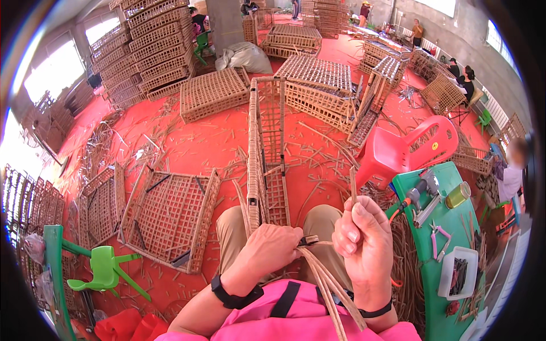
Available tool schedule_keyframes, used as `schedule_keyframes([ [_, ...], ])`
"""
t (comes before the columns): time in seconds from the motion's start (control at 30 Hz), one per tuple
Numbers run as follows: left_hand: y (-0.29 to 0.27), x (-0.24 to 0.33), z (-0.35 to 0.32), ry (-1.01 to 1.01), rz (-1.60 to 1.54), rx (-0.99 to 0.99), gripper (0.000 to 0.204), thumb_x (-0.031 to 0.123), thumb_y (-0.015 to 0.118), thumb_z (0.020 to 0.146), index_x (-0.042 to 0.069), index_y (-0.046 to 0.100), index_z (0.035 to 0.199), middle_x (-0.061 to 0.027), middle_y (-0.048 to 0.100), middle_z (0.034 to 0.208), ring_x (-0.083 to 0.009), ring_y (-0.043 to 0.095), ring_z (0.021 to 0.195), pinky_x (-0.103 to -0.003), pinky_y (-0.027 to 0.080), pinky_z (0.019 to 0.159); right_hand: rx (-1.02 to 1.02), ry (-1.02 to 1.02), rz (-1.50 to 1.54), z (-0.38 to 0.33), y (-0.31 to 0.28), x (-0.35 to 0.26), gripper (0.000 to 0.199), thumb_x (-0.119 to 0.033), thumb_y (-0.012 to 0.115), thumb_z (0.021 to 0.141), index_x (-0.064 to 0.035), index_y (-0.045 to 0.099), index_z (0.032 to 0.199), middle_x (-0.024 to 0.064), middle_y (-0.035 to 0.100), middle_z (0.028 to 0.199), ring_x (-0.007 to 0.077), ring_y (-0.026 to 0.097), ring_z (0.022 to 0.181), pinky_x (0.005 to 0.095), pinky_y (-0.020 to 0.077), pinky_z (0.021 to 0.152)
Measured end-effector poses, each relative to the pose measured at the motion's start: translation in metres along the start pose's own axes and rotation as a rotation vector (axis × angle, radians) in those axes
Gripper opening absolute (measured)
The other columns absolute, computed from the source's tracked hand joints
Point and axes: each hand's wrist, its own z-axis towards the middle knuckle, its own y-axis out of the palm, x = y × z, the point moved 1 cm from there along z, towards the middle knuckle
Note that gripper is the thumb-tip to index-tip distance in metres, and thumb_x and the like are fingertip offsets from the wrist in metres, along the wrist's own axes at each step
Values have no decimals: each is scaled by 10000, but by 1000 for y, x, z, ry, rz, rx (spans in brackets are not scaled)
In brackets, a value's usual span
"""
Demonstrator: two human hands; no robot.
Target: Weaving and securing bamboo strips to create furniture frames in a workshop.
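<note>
An unfinished woven rattan crate frame (pixel 266 153) stands on edge between my knees, running away from me. My left hand (pixel 272 245) is closed on its near end and on a bundle of flat rattan strips (pixel 330 290) that trail down over my lap. My right hand (pixel 364 241) pinches a single thin rattan strip (pixel 353 184) that sticks straight up above the fingers. Both wrists wear dark bands.
A flat woven panel (pixel 170 213) lies left of my knees, a green plastic chair (pixel 105 273) beyond it. A red plastic chair (pixel 406 150) and a green table (pixel 455 233) with a nail gun, pliers and a white tray stand right. Stacked crates and other seated people fill the back.
</note>
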Motion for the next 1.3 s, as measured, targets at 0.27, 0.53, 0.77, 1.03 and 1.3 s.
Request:
schedule_keyframes([
  [0.27,2,0,1,-1,-8,3,240,242,689,838,12,620,842,-172,678,817,-372,680,806,-479,527,700,-5,-2,12,3,-1,1,174,-183,579,1022,-18,630,1043,8,503,636,96,458,490,232,349,448],
  [0.53,1,1,2,-17,-14,-5,229,218,695,826,2,621,846,-178,676,827,-372,680,820,-478,529,712,-22,-7,43,5,-3,2,176,-179,582,1018,-11,625,1048,17,513,644,102,472,498,237,360,448],
  [0.77,3,0,1,-3,-15,11,220,209,691,828,2,618,844,-174,673,824,-370,680,821,-474,535,709,-61,-23,41,6,-7,6,207,-169,592,1011,1,629,1123,39,567,687,115,524,529,254,432,467],
  [1.03,11,-4,1,28,-29,98,218,222,684,809,37,567,823,-143,629,771,-360,659,780,-491,501,662,-66,-7,42,9,-9,10,217,-163,605,1003,3,629,1139,44,581,703,112,542,550,261,457,481],
  [1.3,11,-5,4,33,-20,77,223,232,677,818,37,568,824,-151,629,776,-364,658,785,-489,502,674,-60,0,26,12,-10,13,221,-169,608,1003,-2,626,1147,43,585,710,112,546,553,260,459,490],
])
